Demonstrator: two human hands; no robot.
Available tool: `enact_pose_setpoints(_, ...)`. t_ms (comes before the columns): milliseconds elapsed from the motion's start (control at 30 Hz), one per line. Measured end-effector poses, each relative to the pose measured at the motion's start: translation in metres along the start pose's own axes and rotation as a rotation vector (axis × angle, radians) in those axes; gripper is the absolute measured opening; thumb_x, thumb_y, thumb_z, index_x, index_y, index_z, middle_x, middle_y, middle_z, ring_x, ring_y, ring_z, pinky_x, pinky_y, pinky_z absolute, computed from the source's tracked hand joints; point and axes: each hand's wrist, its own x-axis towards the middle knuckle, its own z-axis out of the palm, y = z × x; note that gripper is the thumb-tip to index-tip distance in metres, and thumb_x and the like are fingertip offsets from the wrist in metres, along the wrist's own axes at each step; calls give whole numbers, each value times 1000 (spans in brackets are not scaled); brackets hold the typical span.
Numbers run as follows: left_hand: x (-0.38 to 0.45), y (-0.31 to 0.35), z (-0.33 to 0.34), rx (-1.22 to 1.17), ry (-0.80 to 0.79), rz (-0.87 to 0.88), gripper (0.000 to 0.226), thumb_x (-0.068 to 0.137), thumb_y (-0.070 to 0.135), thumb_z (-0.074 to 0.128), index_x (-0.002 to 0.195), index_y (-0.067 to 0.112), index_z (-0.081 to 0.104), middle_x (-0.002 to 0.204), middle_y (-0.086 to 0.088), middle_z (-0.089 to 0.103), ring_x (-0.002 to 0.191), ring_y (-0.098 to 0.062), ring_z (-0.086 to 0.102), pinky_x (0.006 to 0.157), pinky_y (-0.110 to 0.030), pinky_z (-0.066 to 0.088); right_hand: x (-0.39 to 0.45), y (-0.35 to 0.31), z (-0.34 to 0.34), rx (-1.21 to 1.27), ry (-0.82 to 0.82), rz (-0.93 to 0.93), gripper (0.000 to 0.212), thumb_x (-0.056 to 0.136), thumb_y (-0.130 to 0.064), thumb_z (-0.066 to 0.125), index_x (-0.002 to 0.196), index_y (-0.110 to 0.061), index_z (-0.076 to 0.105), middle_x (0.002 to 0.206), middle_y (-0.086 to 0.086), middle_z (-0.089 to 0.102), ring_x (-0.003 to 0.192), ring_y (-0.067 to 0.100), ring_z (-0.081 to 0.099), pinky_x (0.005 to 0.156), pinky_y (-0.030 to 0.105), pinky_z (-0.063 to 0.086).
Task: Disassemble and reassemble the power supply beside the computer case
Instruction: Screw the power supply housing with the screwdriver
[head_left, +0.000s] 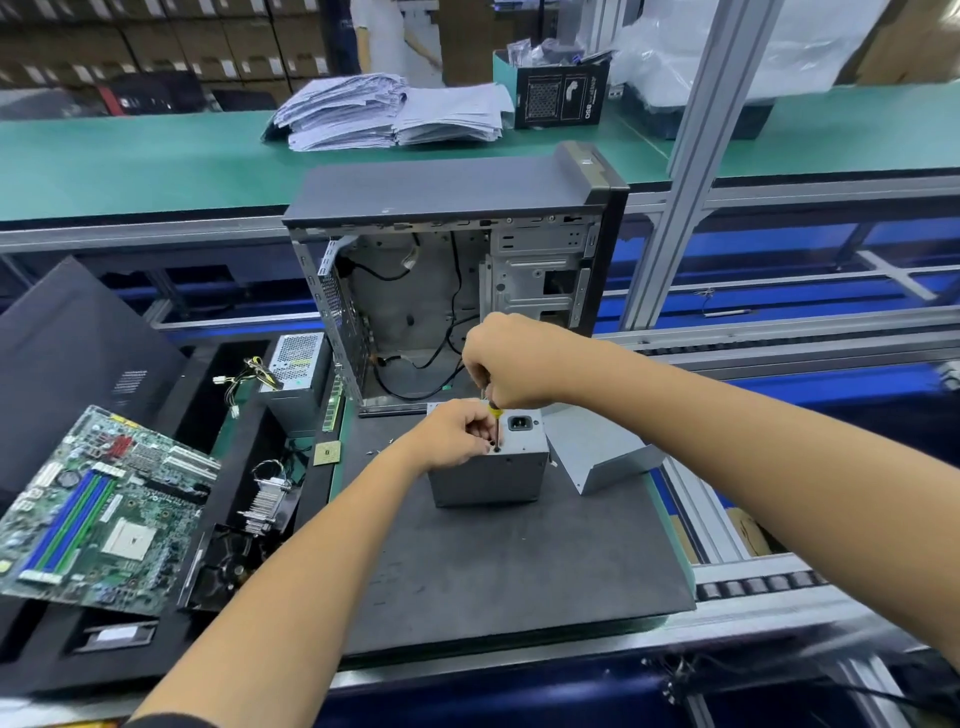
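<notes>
power supply (488, 475) | right grip (511, 358) clasps screwdriver (493, 415), tip hidden | left grip (457, 434) pinches shaft

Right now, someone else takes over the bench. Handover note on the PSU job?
Right hand: grips the screwdriver upright, tip at a screw hole on the top face of the power supply.
Left hand: rests on the power supply's top, fingers pinched by the screwdriver shaft.
Power supply stands on the dark mat in front of the open computer case. A bent metal cover lies to its right, off the unit.
Whether the screw is going in or out cannot be told. Left: finish this screw, refit the cover.
</notes>
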Motion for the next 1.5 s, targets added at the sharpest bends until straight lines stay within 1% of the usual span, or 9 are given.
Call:
enact_pose_setpoints(100,0,1,0,-9,-10,-28,14,76,-10,60,91,-8,63,76,-6,54,69,-14,46,61,-21,39,2,1,7,-67,12,39,37,94,-27,52,63,-16,34,67,1,35,55,18,42,45,27,27)
enact_pose_setpoints(167,-2,4,-1,-10,-11,-34,13,76,-8,61,89,-6,63,72,-2,51,67,-13,46,56,-18,38,3,2,8,-156,29,50,41,98,-30,43,62,-18,28,64,0,32,52,16,37,45,27,24)
enact_pose_setpoints(333,-3,6,0,-42,-16,-15,18,74,-10,60,72,8,61,74,-7,54,65,-12,44,60,-21,37,2,5,3,-142,-82,73,31,96,-36,46,78,-11,44,69,1,42,59,19,46,48,29,30)
enact_pose_setpoints(467,-2,3,-1,-20,-9,-6,12,73,-9,61,84,-3,64,72,-1,54,64,-10,46,58,-16,39,-1,4,-7,-84,-184,16,8,83,-10,54,85,-9,46,83,6,51,59,16,44,46,25,29)
enact_pose_setpoints(567,-1,2,-1,-21,-3,-2,11,73,-8,62,83,-3,63,73,1,55,63,-8,46,55,-14,39,-1,2,-6,-163,-74,12,26,83,-12,57,69,-16,35,72,2,41,55,13,43,43,25,28)
enact_pose_setpoints(767,-2,2,0,-31,-6,-6,9,73,-7,62,80,-3,63,65,6,50,57,-4,44,51,-12,36,-1,5,-3,-207,-59,5,30,86,-22,56,66,-14,35,66,0,41,52,14,43,44,25,28)
enact_pose_setpoints(933,-3,2,0,-18,10,33,22,76,-3,63,67,16,59,78,0,59,61,-6,44,56,-11,38,-4,15,-10,-25,-81,29,39,82,-23,62,56,-10,36,55,3,39,51,22,37,47,27,31)
enact_pose_setpoints(1300,10,12,4,93,34,-107,19,71,1,71,78,17,62,62,4,51,55,-10,44,57,-21,40,1,32,-8,265,70,170,33,86,-27,60,64,-13,39,65,4,46,56,19,39,51,28,33)
enact_pose_setpoints(1500,15,23,-5,253,-35,-100,28,66,10,80,78,19,56,66,7,52,58,-10,48,52,-20,38,13,30,15,331,-103,191,15,91,-16,46,79,-13,38,73,4,47,61,20,42,51,32,27)
